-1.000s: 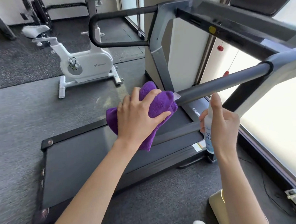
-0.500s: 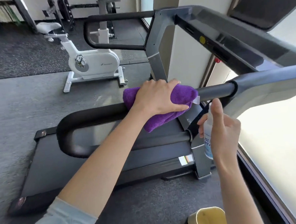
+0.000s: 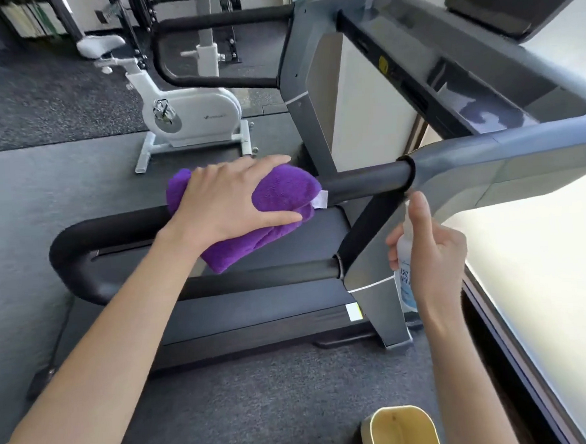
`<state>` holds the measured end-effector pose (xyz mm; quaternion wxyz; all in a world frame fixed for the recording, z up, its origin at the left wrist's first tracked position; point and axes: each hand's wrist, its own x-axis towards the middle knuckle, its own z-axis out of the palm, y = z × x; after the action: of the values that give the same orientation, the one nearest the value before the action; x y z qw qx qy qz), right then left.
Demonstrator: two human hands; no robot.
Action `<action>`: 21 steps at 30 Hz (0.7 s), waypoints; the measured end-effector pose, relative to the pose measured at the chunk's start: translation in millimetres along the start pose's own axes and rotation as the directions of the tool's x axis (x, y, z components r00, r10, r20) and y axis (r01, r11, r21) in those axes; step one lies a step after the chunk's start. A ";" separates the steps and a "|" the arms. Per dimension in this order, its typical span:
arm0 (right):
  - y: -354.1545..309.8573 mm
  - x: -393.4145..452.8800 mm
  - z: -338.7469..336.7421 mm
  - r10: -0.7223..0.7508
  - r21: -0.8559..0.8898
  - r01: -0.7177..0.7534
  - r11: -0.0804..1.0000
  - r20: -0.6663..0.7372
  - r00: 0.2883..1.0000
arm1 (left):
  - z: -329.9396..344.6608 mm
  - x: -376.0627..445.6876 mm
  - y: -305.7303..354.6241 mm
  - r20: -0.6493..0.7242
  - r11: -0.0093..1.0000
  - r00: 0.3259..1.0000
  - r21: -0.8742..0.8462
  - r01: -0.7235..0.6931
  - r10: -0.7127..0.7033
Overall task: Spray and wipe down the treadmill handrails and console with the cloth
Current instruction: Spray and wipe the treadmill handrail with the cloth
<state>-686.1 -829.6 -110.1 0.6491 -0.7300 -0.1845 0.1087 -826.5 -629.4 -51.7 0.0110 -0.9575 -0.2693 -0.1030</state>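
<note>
A folded purple cloth lies draped over the near black handrail of the treadmill. My left hand rests flat on top of it, fingers straight, thumb along its near side. My right hand grips a small white spray bottle upright just below the joint where the handrail meets the grey console arm. The console slopes up at the top right. The far handrail loops at the top centre.
A white exercise bike stands beyond the treadmill deck. A yellow bin sits on the grey floor by my feet. A bright window runs along the right side. Weight racks line the back wall.
The view has shifted so the whole near handrail loop shows. My left hand with the cloth went from the rail's end to along its top, now lying flatter. My right hand keeps the bottle beneath the rail.
</note>
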 end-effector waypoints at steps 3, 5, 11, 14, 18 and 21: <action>4.7 -4.2 -5.9 0.004 0.008 -0.004 1.000 -0.013 1.000 | -2.5 10.6 15.6 0.014 1.000 1.000 0.015 -0.023 0.023; 4.3 -6.6 -10.0 0.015 -0.002 -0.015 1.000 -0.022 1.000 | 4.8 34.6 42.8 0.015 0.996 0.997 0.023 -0.081 0.081; 0.4 -9.9 -21.4 -0.011 0.056 0.015 0.998 -0.078 0.997 | 27.7 82.9 116.1 -0.047 0.975 0.975 0.059 -0.213 0.216; -0.4 -12.3 -20.1 -0.013 0.072 0.019 0.997 -0.081 0.997 | 28.6 76.4 98.0 -0.088 0.979 0.976 0.047 -0.198 0.201; 0.7 -21.8 -6.5 -0.019 0.068 0.022 0.997 -0.044 0.999 | 18.1 51.8 55.3 -0.040 0.992 0.991 0.009 -0.129 0.129; 0.9 -29.5 11.9 -0.028 0.045 0.027 0.999 0.003 1.000 | 10.0 14.5 8.0 -0.058 0.998 0.996 0.004 -0.067 0.067</action>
<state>-717.6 -831.0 -115.1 0.6666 -0.7122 -0.1931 0.1052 -808.3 -628.0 -58.2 0.0232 -0.9626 -0.2367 -0.1300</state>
